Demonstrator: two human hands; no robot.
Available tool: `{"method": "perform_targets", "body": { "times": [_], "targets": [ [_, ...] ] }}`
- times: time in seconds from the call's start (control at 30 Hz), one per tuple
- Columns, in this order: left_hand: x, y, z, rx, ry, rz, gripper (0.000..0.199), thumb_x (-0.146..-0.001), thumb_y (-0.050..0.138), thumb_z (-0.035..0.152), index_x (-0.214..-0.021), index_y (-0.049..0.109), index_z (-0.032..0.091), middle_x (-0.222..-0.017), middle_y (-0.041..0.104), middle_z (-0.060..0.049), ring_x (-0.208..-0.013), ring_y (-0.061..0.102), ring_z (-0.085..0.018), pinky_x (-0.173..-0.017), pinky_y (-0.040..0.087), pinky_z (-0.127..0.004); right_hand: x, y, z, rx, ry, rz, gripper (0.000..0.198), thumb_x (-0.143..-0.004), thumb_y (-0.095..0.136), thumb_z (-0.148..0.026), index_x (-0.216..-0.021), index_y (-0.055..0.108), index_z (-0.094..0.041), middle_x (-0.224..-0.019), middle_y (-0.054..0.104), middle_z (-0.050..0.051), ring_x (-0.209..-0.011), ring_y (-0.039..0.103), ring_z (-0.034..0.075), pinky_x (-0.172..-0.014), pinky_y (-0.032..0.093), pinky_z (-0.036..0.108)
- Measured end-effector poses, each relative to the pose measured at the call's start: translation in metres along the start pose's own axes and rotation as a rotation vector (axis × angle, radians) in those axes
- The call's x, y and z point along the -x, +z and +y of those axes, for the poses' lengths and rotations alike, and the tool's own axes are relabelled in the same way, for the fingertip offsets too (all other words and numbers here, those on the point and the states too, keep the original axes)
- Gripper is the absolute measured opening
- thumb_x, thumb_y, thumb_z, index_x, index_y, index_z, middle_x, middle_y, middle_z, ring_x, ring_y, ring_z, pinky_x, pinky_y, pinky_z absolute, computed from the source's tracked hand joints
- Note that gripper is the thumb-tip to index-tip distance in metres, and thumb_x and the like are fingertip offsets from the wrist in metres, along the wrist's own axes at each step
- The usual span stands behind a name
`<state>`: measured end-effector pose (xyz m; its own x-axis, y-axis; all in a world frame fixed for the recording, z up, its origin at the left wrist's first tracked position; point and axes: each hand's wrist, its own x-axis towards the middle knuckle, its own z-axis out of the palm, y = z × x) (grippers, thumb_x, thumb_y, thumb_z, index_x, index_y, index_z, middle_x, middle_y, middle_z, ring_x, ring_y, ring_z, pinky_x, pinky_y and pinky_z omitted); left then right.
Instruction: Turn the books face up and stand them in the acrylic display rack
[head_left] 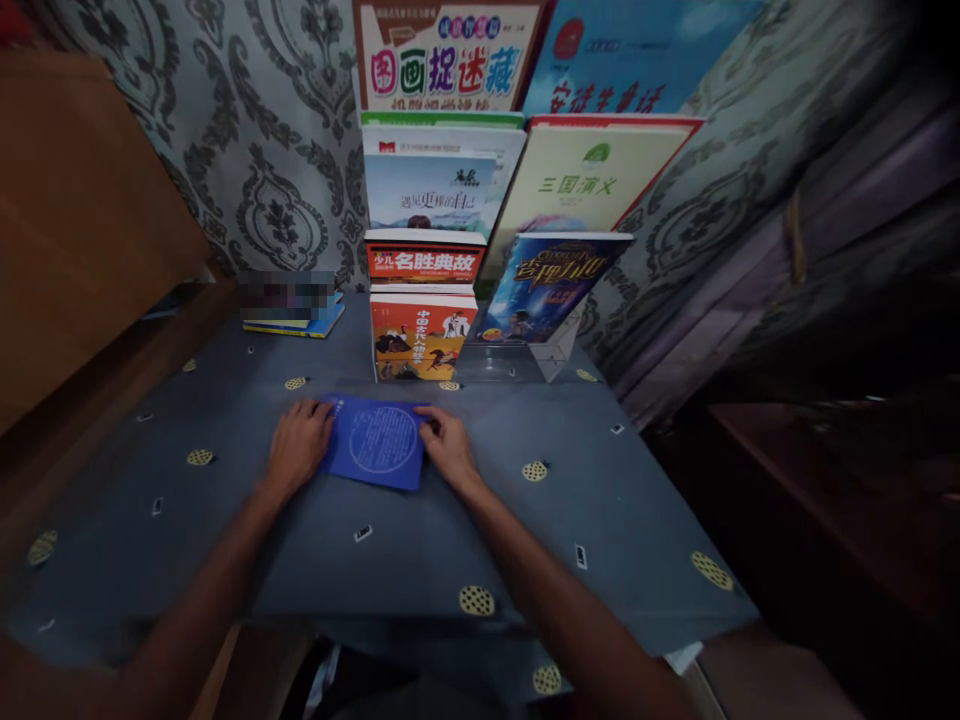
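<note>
A thin blue booklet with a circle of pale text lies on or just above the cloth-covered table, slightly turned. My left hand grips its left edge, fingers along the upper left corner. At the opposite edge, my right hand pinches the upper right corner, with some fingers curled under and hidden. Just behind the booklet stands a clear display rack. An orange book fills its lower left slot, and a dark blue book leans in the lower right one.
More books rise in tiers, including a red one, a pale green one and a light blue one. A small book stack sits at the back left. A wooden panel borders the left; patterned wallpaper is behind.
</note>
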<state>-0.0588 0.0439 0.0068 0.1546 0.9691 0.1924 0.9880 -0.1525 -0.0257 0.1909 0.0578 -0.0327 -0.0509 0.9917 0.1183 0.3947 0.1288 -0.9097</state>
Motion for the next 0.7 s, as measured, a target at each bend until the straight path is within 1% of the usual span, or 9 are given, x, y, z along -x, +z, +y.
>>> {"method": "perform_targets", "body": {
  "times": [0.1,0.2,0.23,0.27,0.37,0.43,0.5,0.57,0.7],
  "targets": [
    [0.018,-0.010,0.017,-0.004,0.050,-0.038,0.040,-0.103,0.033,0.033,-0.105,0.070,0.017,-0.100,0.068,-0.012,-0.095,0.065,-0.028,-0.078,0.054,-0.039,0.006,-0.030,-0.002,0.220,0.002,0.024,0.036,-0.085,0.047,-0.017,-0.107,0.076,-0.019,-0.086,0.072,0.005,-0.078,0.066,0.020,-0.077,0.056,0.034],
    [0.025,-0.008,0.029,0.021,0.134,-0.002,0.037,-0.103,0.036,0.031,-0.102,0.069,0.017,-0.100,0.068,-0.012,-0.094,0.063,-0.028,-0.081,0.053,-0.040,0.016,-0.034,-0.015,0.499,-0.089,0.126,0.035,-0.087,0.050,-0.015,-0.110,0.075,-0.017,-0.122,0.068,0.014,-0.112,0.062,0.029,-0.099,0.050,0.045],
    [0.025,-0.005,0.031,0.035,0.167,0.019,0.034,-0.102,0.037,0.029,-0.106,0.069,0.016,-0.105,0.068,-0.013,-0.097,0.063,-0.028,-0.084,0.052,-0.041,0.020,-0.027,-0.021,0.565,-0.137,0.130,0.035,-0.087,0.051,-0.014,-0.114,0.074,-0.016,-0.134,0.062,0.016,-0.123,0.056,0.033,-0.105,0.047,0.049],
    [0.026,-0.001,0.032,0.052,0.195,0.041,0.033,-0.102,0.038,0.027,-0.110,0.068,0.016,-0.111,0.068,-0.014,-0.099,0.062,-0.028,-0.085,0.052,-0.042,0.024,-0.017,-0.028,0.596,-0.192,0.080,0.037,-0.088,0.051,-0.013,-0.118,0.072,-0.015,-0.144,0.056,0.017,-0.132,0.051,0.034,-0.110,0.043,0.049],
    [0.028,0.010,0.032,0.080,0.231,0.082,0.033,-0.099,0.039,0.019,-0.119,0.065,0.015,-0.120,0.067,-0.016,-0.103,0.062,-0.030,-0.088,0.051,-0.045,0.035,0.026,-0.046,0.531,-0.379,-0.204,0.049,-0.093,0.046,-0.011,-0.141,0.056,-0.015,-0.152,0.051,0.013,-0.142,0.044,0.025,-0.118,0.038,0.043],
    [0.030,0.014,0.031,0.075,0.240,0.091,0.034,-0.097,0.039,0.016,-0.119,0.065,0.012,-0.120,0.067,-0.017,-0.103,0.061,-0.030,-0.088,0.051,-0.046,0.038,0.050,-0.052,0.486,-0.401,-0.316,0.055,-0.097,0.043,-0.015,-0.152,0.041,-0.010,-0.154,0.048,0.016,-0.145,0.042,0.024,-0.120,0.036,0.044],
    [0.031,0.016,0.030,0.068,0.252,0.096,0.034,-0.097,0.039,0.015,-0.120,0.064,0.010,-0.121,0.067,-0.017,-0.103,0.061,-0.031,-0.088,0.050,-0.046,0.036,0.059,-0.050,0.473,-0.384,-0.351,0.057,-0.101,0.040,-0.020,-0.155,0.033,-0.007,-0.156,0.045,0.020,-0.149,0.037,0.025,-0.122,0.033,0.047],
    [0.031,0.015,0.031,0.070,0.257,0.098,0.034,-0.098,0.039,0.017,-0.121,0.064,0.010,-0.123,0.067,-0.017,-0.104,0.061,-0.031,-0.088,0.050,-0.046,0.033,0.052,-0.041,0.496,-0.360,-0.342,0.057,-0.103,0.040,-0.027,-0.155,0.033,-0.005,-0.158,0.042,0.022,-0.152,0.031,0.026,-0.123,0.029,0.049],
    [0.030,0.013,0.031,0.080,0.244,0.086,0.035,-0.101,0.038,0.022,-0.123,0.064,0.011,-0.123,0.068,-0.016,-0.106,0.062,-0.032,-0.086,0.051,-0.047,0.026,0.007,-0.014,0.630,-0.255,-0.244,0.059,-0.104,0.041,-0.036,-0.154,0.037,-0.007,-0.159,0.040,0.020,-0.153,0.029,0.027,-0.124,0.026,0.050]
  ]
}}
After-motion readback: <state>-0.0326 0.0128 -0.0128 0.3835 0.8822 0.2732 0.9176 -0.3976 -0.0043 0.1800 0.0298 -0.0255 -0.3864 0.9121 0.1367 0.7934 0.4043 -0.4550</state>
